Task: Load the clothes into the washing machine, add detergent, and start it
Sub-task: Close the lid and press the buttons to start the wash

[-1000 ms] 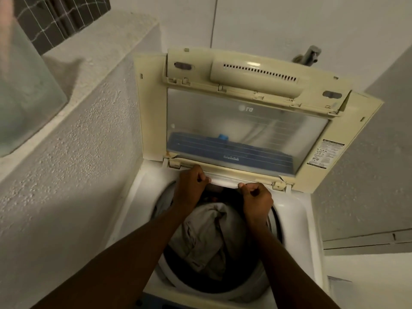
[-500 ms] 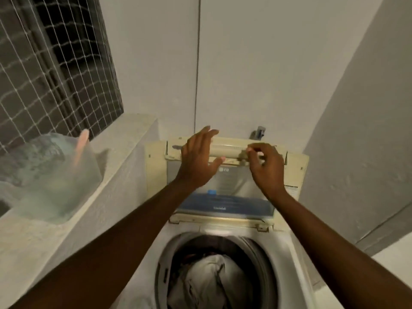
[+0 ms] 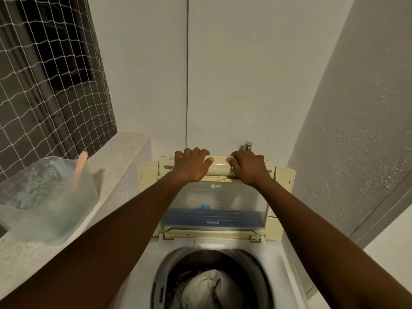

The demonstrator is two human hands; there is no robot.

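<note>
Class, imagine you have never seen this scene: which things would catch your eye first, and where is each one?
Both hands, left and right, grip the top edge of the raised lid at centre. Below it, the open drum holds pale clothes. On the ledge to the left stands a clear tub, with a netted window behind it.
</note>
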